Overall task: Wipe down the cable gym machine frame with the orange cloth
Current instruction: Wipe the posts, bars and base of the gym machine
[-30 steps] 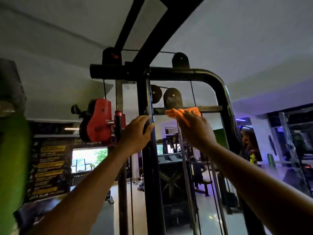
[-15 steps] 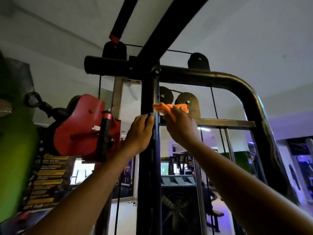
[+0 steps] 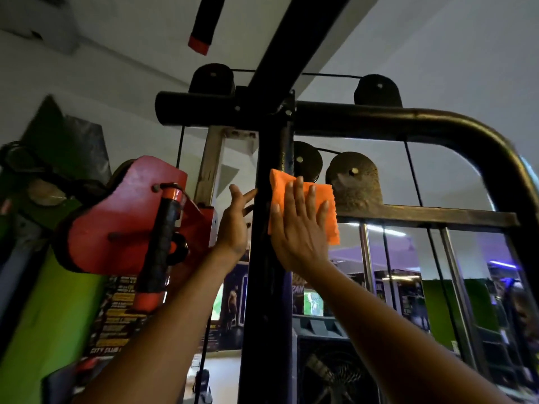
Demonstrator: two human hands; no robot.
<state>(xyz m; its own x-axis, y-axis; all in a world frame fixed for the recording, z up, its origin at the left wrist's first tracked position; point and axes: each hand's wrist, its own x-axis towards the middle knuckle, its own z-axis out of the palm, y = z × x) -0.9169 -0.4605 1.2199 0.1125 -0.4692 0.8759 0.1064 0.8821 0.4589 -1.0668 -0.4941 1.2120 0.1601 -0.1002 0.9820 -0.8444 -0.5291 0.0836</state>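
Note:
The black upright post (image 3: 267,281) of the cable machine rises through the middle of the view to a thick curved top bar (image 3: 379,121). My right hand (image 3: 297,225) lies flat with straight fingers on the orange cloth (image 3: 329,217), pressing it against the post's right side, just left of a rusty pulley plate (image 3: 354,182). My left hand (image 3: 234,223) is open beside the post's left side, fingertips reaching toward it; whether they touch it I cannot tell.
A red pulley carriage (image 3: 128,211) with a black-and-red handle (image 3: 160,240) hangs close to the left of my left hand. A rusty crossbar (image 3: 431,218), steel guide rods (image 3: 366,258) and cables run on the right. Green padding (image 3: 43,316) stands at far left.
My right hand has spread flat and opened the cloth out, shifting it left from the crossbar onto the post. My left hand has released the post and opened. The view tilted upward.

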